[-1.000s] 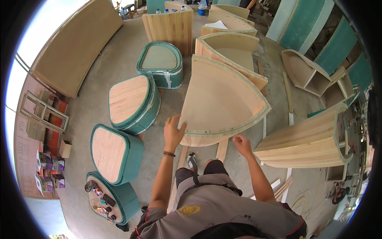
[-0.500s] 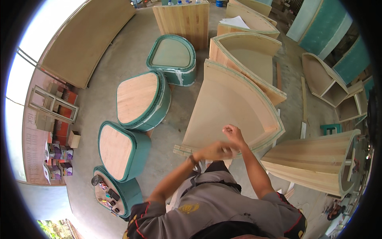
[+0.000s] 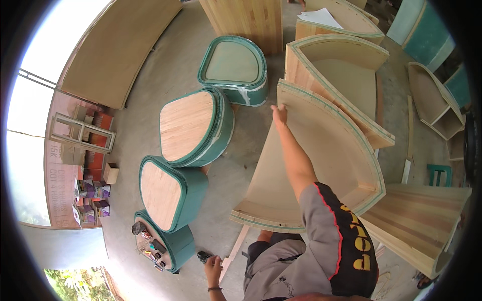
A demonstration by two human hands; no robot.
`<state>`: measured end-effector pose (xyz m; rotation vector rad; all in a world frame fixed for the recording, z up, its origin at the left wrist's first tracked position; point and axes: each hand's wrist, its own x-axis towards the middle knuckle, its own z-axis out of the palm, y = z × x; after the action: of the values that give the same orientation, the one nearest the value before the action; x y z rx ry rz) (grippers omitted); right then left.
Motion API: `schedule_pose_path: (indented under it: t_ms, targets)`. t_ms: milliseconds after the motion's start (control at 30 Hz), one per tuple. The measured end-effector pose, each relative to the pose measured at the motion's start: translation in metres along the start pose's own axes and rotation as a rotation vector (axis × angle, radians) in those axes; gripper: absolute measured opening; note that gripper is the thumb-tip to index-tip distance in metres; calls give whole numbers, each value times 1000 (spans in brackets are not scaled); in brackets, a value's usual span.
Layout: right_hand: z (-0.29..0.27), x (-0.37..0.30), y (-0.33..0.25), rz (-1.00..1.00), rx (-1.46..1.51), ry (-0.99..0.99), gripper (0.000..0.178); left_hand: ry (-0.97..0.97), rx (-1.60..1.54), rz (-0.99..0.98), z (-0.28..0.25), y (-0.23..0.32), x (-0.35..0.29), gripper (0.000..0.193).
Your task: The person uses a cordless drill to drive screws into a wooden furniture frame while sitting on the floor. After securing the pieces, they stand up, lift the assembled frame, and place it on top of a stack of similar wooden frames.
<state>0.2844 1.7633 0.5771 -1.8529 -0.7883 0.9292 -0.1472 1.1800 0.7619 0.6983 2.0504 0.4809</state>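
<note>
A large wedge-shaped wooden cabinet shell point(image 3: 321, 155), with a curved, green-lined rim, lies open side up before me. My right arm stretches across it. My right hand point(image 3: 279, 115) is closed at the far left corner of the shell, fingers over the panel edge. Low in the picture, my left hand point(image 3: 213, 271) is held out to my left, away from the shell. Its fingers are curled, and what they hold, if anything, is too small to make out. A narrow wooden strip point(image 3: 235, 251) lies on the floor just beyond that hand.
Several rounded green-sided boxes point(image 3: 187, 128) with pale tops stand in a row to the left; the nearest carries small tools and cans point(image 3: 156, 246). Another curved shell point(image 3: 346, 75) stands beyond mine. A slatted wooden piece point(image 3: 416, 215) and a green stool point(image 3: 440, 174) are at right.
My hands, close together over the shell's near end before, have parted. The right reached forward to its far left corner; the left dropped down and left. My view has shifted.
</note>
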Motion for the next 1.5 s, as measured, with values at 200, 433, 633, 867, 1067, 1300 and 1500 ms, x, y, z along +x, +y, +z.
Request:
schedule_pose_path:
  t_ms: [200, 433, 633, 867, 1067, 1300, 1500]
  targets:
    - [41, -90, -42, -395, -461, -879, 46, -6, -152, -104, 44, -14, -24, 36]
    - [-114, -94, -104, -793, -776, 184, 66, 227, 48, 405, 97, 109, 17, 48]
    - [-210, -47, -86, -536, -1104, 290, 73, 365, 209, 730, 144, 187, 40, 47]
    - [-211, -43, -95, -309, -1044, 121, 80, 457, 497, 831, 178, 181, 47, 27]
    - [-219, -52, -90, -315, -1086, 82, 78, 507, 476, 864, 183, 167, 49, 14]
    - [-219, -82, -95, -233, -1202, 107, 84, 491, 462, 841, 171, 135, 33, 16]
    - [-237, -145, -80, -244, -1165, 202, 89, 459, 455, 857, 151, 80, 1, 21]
